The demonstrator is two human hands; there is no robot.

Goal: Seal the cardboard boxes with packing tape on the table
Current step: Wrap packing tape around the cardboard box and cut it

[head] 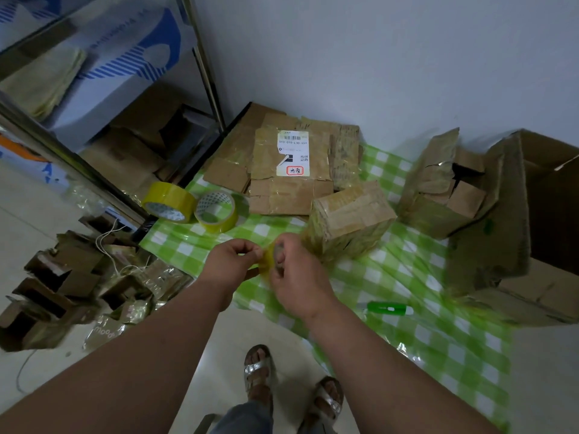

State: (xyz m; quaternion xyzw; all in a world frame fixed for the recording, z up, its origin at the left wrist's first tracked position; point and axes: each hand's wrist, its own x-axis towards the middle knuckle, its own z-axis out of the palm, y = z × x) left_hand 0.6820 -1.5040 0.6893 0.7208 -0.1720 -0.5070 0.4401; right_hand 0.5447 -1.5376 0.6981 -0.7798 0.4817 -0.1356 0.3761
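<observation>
We hold a small tape roll [270,261] over the near edge of the table [438,336]: our right hand [296,274] grips the roll and our left hand [233,261] pinches its loose end. Just right of it stands a taped box [351,219]. Two more rolls [191,206] lie far left, flat cartons [282,161] behind, a green cutter [388,308] near right.
</observation>
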